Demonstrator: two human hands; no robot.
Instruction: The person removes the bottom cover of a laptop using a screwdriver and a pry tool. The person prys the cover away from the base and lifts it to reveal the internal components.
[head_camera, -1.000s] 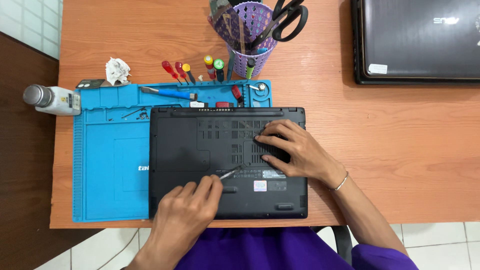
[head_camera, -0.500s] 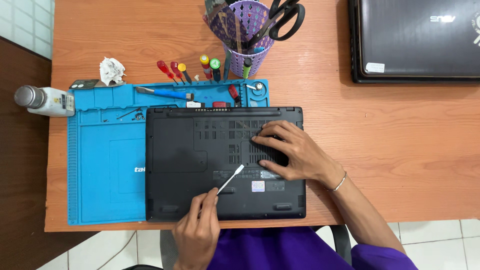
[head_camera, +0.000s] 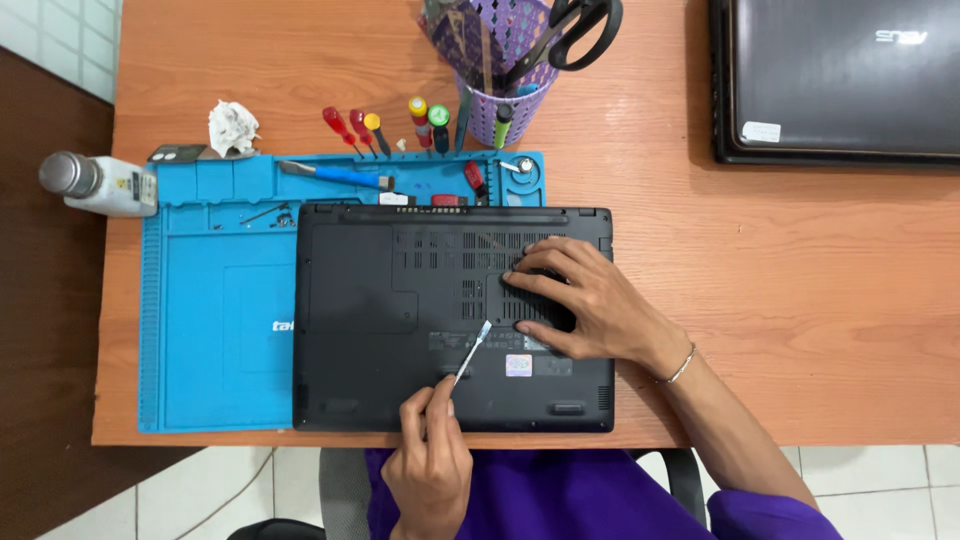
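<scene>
Pinching a thin metal spudger (head_camera: 470, 352) between closed fingers, the left hand (head_camera: 432, 462) angles its tip over the upturned black laptop (head_camera: 380, 310), which lies partly on a blue repair mat (head_camera: 215, 330) on the desk (head_camera: 800, 300). The right hand (head_camera: 580, 300) presses flat, fingers spread, on the laptop's vented base.

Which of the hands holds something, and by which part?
The left hand pinches a thin metal pry tool by its lower end; the right hand only presses the laptop.
</scene>
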